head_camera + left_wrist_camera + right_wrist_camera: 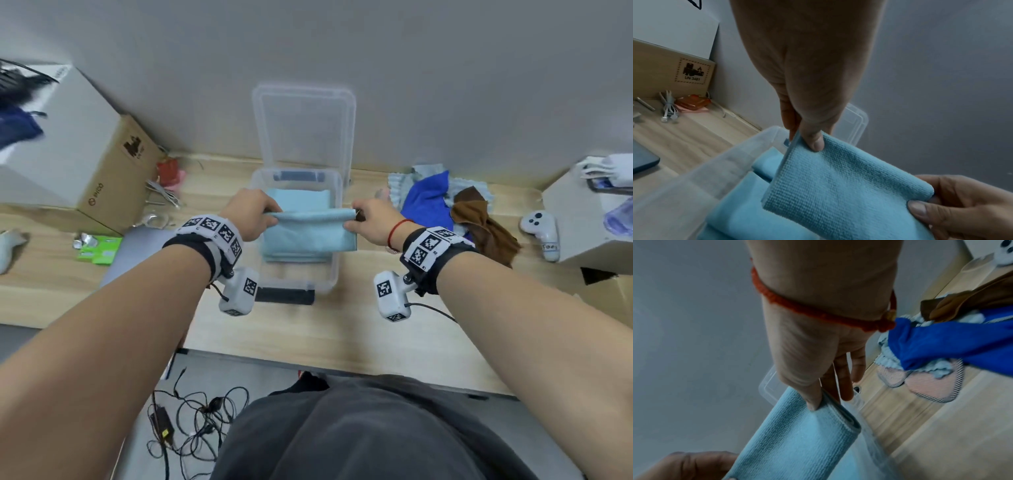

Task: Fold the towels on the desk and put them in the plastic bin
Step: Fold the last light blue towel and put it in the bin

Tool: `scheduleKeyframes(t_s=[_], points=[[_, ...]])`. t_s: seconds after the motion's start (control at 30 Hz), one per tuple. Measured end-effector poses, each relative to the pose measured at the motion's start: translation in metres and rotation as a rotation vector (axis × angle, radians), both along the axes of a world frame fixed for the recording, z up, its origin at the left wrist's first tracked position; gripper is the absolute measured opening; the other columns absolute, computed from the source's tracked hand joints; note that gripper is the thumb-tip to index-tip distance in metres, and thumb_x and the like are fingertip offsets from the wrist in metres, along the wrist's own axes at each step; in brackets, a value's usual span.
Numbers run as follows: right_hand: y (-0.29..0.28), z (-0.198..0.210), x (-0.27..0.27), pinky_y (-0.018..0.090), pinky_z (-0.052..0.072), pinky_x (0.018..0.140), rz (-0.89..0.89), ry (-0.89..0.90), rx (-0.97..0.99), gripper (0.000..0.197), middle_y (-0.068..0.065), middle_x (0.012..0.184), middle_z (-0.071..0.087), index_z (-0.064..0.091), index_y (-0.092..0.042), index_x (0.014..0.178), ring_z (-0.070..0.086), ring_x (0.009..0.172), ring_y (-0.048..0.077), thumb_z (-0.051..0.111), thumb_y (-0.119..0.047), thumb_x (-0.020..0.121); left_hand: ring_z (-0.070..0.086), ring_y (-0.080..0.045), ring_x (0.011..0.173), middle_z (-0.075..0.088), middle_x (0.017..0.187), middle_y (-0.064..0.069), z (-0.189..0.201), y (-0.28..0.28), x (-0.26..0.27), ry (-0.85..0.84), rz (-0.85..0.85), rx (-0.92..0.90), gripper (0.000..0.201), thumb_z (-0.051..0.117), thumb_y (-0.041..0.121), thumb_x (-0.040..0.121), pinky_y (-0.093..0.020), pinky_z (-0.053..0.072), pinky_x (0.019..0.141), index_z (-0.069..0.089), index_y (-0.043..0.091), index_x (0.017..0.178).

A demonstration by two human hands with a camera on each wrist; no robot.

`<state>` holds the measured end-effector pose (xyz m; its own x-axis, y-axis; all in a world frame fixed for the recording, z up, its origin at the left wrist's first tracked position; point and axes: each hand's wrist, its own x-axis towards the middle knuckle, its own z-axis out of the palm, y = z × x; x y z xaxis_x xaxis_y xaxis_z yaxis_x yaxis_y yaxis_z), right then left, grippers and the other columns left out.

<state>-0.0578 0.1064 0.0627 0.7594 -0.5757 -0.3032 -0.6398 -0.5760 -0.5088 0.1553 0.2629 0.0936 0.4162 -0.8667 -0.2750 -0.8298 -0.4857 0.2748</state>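
Note:
A folded light-blue towel (310,231) hangs over the clear plastic bin (337,274) in the middle of the desk. My left hand (251,214) pinches its left end, thumb on top in the left wrist view (816,139). My right hand (371,219) pinches its right end (813,400). Another light-blue towel (298,198) lies folded inside the bin beneath it. A heap of unfolded towels lies right of the bin: a dark blue one (426,200), a brown one (479,222) and a pale fluffy one (400,181).
The bin's clear lid (303,126) leans against the wall behind it. A cardboard box (102,171) stands at the left with cables and small items (164,195) beside it. A white controller (543,233) and a white box (589,219) are at the right.

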Motion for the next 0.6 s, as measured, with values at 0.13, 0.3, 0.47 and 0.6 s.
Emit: scheduleKeyframes(t_s=[0.13, 0.3, 0.47, 0.6], points=[[0.004, -0.008, 0.051, 0.029, 0.029, 0.063, 0.009, 0.095, -0.083, 0.019, 0.0, 0.083, 0.057, 0.066, -0.019, 0.101, 0.049, 0.092, 0.023, 0.061, -0.034, 0.09, 0.055, -0.022, 0.089, 0.071, 0.098, -0.005, -0.014, -0.005, 0.044, -0.037, -0.071, 0.081, 0.022, 0.06, 0.02, 0.093, -0.029, 0.039, 0.082, 0.072, 0.021, 0.112], [0.008, -0.041, 0.087, 0.05, 0.028, 0.102, -0.023, 0.315, -0.25, 0.033, 0.005, 0.122, 0.042, 0.067, -0.032, 0.11, 0.033, 0.119, 0.029, 0.056, -0.049, 0.084, 0.047, -0.024, 0.09, 0.066, 0.094, 0.004, -0.043, -0.019, 0.067, -0.168, -0.242, 0.253, 0.022, 0.051, 0.024, 0.099, -0.037, 0.026, 0.087, 0.071, 0.029, 0.104], [0.014, -0.06, 0.096, 0.057, 0.024, 0.099, -0.035, 0.483, -0.422, 0.038, 0.004, 0.132, 0.033, 0.064, -0.039, 0.114, 0.025, 0.124, 0.032, 0.052, -0.047, 0.079, 0.037, -0.023, 0.073, 0.038, 0.064, 0.004, -0.071, -0.034, 0.073, -0.289, -0.407, 0.378, 0.036, 0.05, -0.004, 0.083, -0.039, 0.022, 0.079, 0.037, 0.02, 0.059], [0.02, -0.066, 0.108, 0.071, 0.012, 0.104, -0.001, 0.542, -0.506, 0.031, 0.007, 0.132, 0.03, 0.068, -0.04, 0.1, 0.019, 0.128, 0.035, 0.05, -0.039, 0.076, 0.04, -0.024, 0.08, 0.041, 0.067, 0.004, -0.092, -0.043, 0.083, -0.301, -0.46, 0.428, 0.032, 0.049, -0.003, 0.08, -0.04, 0.024, 0.081, 0.04, 0.02, 0.06]])
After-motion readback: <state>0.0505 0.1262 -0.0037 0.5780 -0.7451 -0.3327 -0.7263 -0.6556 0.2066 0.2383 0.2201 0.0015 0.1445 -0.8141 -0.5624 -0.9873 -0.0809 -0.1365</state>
